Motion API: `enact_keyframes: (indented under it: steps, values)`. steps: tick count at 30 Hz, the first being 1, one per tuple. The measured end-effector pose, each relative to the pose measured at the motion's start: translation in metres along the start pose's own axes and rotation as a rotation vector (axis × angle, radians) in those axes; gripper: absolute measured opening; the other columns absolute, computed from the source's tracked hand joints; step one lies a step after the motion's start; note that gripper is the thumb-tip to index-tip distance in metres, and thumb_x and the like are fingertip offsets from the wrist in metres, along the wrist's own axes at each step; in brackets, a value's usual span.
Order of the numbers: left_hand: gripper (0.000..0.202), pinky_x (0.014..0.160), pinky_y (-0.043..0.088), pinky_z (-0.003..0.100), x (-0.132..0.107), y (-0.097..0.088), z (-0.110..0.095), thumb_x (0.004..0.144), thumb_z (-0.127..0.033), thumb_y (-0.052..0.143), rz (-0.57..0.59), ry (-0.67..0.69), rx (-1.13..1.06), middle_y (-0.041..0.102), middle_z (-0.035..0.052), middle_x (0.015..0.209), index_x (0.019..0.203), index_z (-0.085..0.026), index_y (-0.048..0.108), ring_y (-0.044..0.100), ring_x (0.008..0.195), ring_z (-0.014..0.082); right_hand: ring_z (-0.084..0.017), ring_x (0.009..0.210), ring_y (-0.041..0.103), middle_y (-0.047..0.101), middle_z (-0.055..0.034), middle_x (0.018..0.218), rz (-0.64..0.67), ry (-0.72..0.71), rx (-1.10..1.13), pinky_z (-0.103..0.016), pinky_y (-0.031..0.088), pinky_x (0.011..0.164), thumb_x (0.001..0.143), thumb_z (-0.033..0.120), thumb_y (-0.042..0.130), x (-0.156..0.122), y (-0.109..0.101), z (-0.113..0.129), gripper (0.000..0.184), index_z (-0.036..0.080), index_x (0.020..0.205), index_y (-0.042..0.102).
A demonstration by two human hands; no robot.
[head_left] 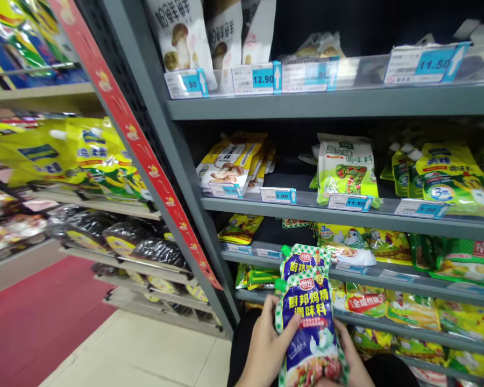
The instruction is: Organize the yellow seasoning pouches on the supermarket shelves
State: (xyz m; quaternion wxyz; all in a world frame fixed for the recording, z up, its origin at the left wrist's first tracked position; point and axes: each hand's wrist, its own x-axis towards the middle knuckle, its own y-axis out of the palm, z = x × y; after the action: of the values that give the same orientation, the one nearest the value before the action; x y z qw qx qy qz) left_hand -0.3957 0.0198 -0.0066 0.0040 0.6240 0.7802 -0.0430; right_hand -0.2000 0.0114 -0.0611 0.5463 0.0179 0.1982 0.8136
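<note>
Two blue seasoning pouches with green checked edges and green spout caps are held between my hands, low in the view. The front seasoning pouch [308, 333] overlaps the rear seasoning pouch [306, 260], of which just the top shows. My left hand [268, 336] grips the left edge, its thumb across the front. My right hand [349, 352] wraps round the right edge; most of its fingers are hidden behind the pouches. Both pouches lean upright in front of the lower shelves.
Grey shelves [266, 105] hold seasoning bags, with price tags along their edges. A green and white bag [347, 166] and a yellow pouch [455, 177] stand on the middle shelf. A red-striped post [145, 156] divides off another rack at left. Pale floor tiles [177, 344] lie below.
</note>
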Motion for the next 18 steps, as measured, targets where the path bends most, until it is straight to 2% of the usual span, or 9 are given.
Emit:
enact_keyframes:
  steps: [2, 6, 10, 14, 16, 18]
  values:
    - [0.046, 0.073, 0.054, 0.031, 0.001, 0.0, 0.003, 0.071, -0.053, 0.073, 0.025, 0.047, 0.06, 0.071, 0.0062, 0.093, 0.097, -0.024, 0.048, 0.068, 0.086, 0.0264, -0.03, 0.136, 0.04, 0.03, -0.0139, 0.151, -0.072, -0.03, 0.103, -0.041, 0.038, 0.114, 0.049, 0.051, 0.09, -0.004, 0.005, -0.012, 0.122, 0.033, 0.141, 0.012]
    - [0.068, 0.082, 0.053, 0.031, -0.003, 0.001, 0.005, 0.07, -0.052, 0.074, 0.168, 0.156, 0.094, 0.069, 0.009, 0.109, 0.122, -0.022, 0.043, 0.067, 0.097, 0.0276, -0.034, 0.129, 0.047, 0.039, -0.0159, 0.144, -0.238, -0.127, -0.028, -0.041, 0.048, 0.104, 0.057, 0.068, 0.08, -0.012, -0.001, -0.021, 0.115, 0.03, 0.145, 0.015]
    - [0.085, 0.085, 0.052, 0.033, -0.014, 0.004, 0.002, 0.066, -0.05, 0.076, 0.242, 0.323, 0.175, 0.068, 0.0089, 0.112, 0.134, -0.02, 0.036, 0.066, 0.099, 0.0277, -0.031, 0.122, 0.054, 0.04, -0.0171, 0.142, -0.32, -0.2, -0.025, -0.034, 0.051, 0.099, 0.058, 0.066, 0.081, -0.014, -0.007, -0.003, 0.124, 0.027, 0.147, 0.004]
    - [0.073, 0.084, 0.052, 0.034, -0.015, -0.003, 0.011, 0.069, -0.054, 0.071, 0.239, 0.395, 0.379, 0.069, 0.0094, 0.107, 0.13, -0.021, 0.047, 0.066, 0.094, 0.0269, -0.031, 0.126, 0.05, 0.043, -0.0184, 0.14, -0.305, -0.213, -0.006, -0.034, 0.052, 0.097, 0.051, 0.062, 0.087, -0.015, -0.01, 0.01, 0.139, 0.027, 0.149, -0.005]
    - [0.073, 0.082, 0.053, 0.033, -0.014, -0.005, 0.019, 0.064, -0.06, 0.072, 0.22, 0.387, 0.436, 0.069, 0.0101, 0.104, 0.123, -0.021, 0.055, 0.066, 0.092, 0.0279, -0.032, 0.128, 0.048, 0.048, -0.0148, 0.137, -0.316, -0.203, -0.015, -0.036, 0.051, 0.098, 0.043, 0.056, 0.092, -0.018, -0.015, 0.01, 0.143, 0.03, 0.151, 0.001]
    - [0.078, 0.08, 0.053, 0.033, -0.014, -0.002, 0.021, 0.057, -0.066, 0.074, 0.249, 0.345, 0.447, 0.069, 0.0106, 0.101, 0.118, -0.02, 0.059, 0.066, 0.091, 0.0285, -0.035, 0.123, 0.052, 0.056, -0.0123, 0.129, -0.294, -0.118, 0.022, -0.041, 0.053, 0.095, 0.039, 0.05, 0.094, -0.023, -0.022, 0.005, 0.132, 0.031, 0.148, 0.023]
